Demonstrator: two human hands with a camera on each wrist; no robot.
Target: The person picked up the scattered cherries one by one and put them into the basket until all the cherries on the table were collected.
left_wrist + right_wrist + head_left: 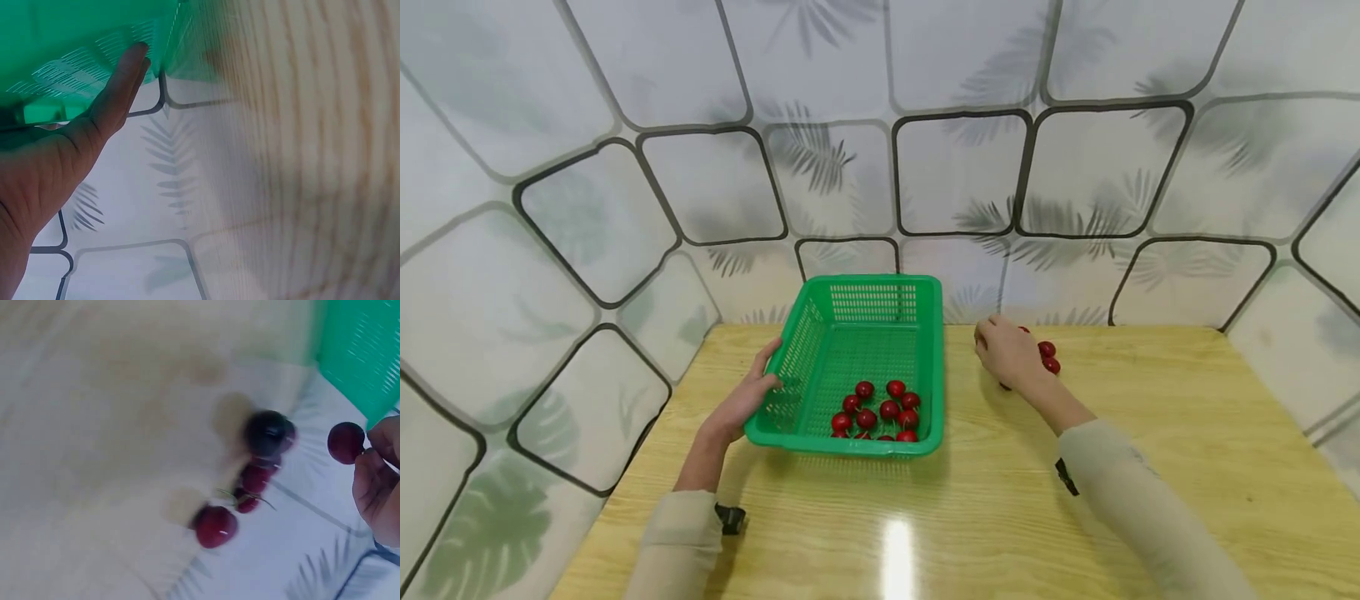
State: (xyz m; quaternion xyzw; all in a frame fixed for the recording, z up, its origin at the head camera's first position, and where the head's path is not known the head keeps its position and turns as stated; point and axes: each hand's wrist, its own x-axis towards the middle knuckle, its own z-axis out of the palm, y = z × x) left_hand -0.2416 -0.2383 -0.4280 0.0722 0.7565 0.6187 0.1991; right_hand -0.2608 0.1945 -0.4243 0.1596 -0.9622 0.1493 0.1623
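Observation:
A green plastic basket with slotted walls stands on the wooden table, several red cherries gathered at its near end. My left hand grips the basket's left rim, thumb over the edge and fingers along the outer wall. To the right of the basket, my right hand is above the table. The right wrist view shows that hand pinching a dark red cherry between thumb and fingertips. Several more loose cherries lie on the table close to it, partly covered by the hand in the head view.
Behind the table rises a white covering with dark outlines and grey leaf prints, close to the basket's far side. The wooden tabletop extends to the right and toward me. Each sleeve carries a small black device near the wrist.

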